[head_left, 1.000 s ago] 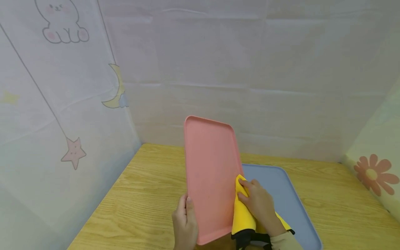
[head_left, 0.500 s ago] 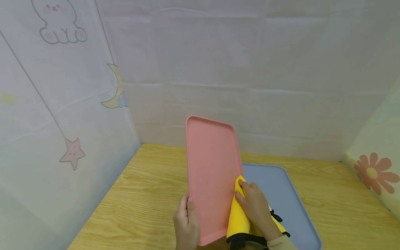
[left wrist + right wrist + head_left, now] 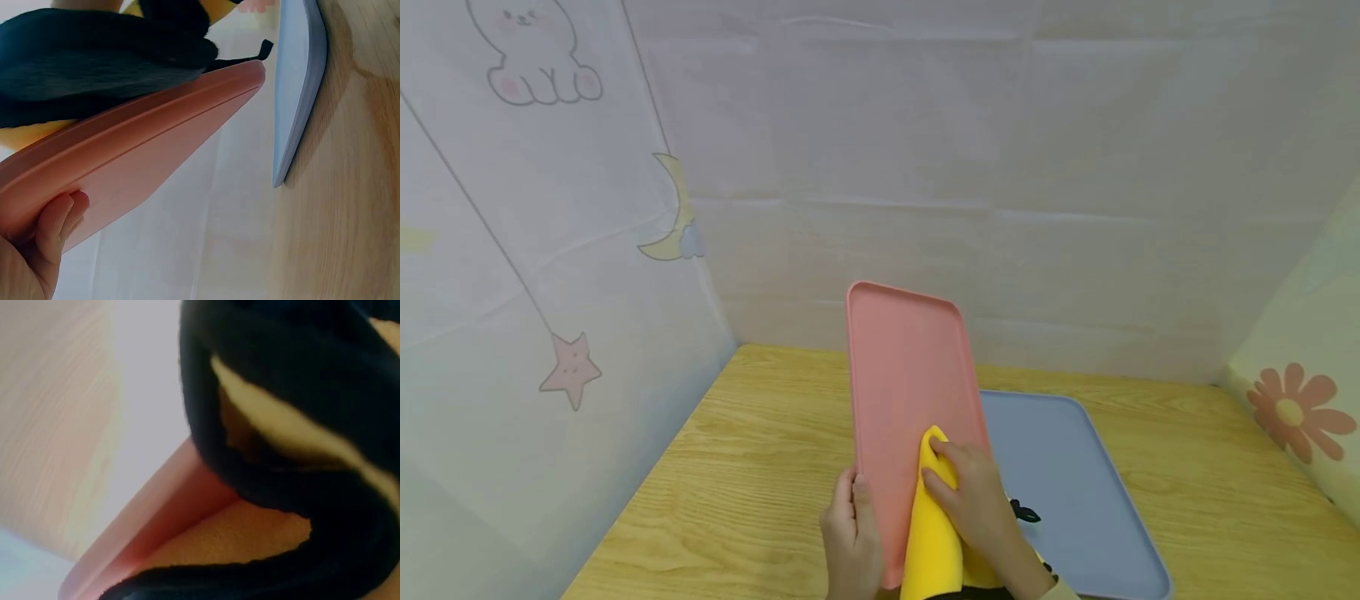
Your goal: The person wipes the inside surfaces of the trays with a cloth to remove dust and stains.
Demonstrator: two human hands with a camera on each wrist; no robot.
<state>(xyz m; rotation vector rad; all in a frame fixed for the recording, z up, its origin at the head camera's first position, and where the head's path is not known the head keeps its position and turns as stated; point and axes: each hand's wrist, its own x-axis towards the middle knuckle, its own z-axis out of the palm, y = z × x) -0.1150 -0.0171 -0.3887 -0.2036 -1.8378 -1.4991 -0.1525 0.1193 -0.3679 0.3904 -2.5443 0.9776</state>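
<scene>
A pink rectangular tray (image 3: pixel 902 367) with a low rim stands tilted up above the table. My left hand (image 3: pixel 853 533) grips its left edge near the bottom, thumb on the front; in the left wrist view its fingers (image 3: pixel 59 222) curl against the tray's underside. My right hand (image 3: pixel 973 504) pinches a yellow cloth (image 3: pixel 932 546) with black edging and presses it on the lower face of the tray. Folds of the cloth's dark border (image 3: pixel 275 487) fill much of the right wrist view and hide the right hand there.
A blue-grey tray (image 3: pixel 1067 475) lies flat on the wooden table (image 3: pixel 760 442), to the right and partly behind the pink one. Pale printed sheets (image 3: pixel 865 167) hang round the back and sides of the table.
My right hand has slid the yellow cloth leftward across the lower part of the pink tray, from its right edge toward the middle. My left hand keeps its hold on the tray.
</scene>
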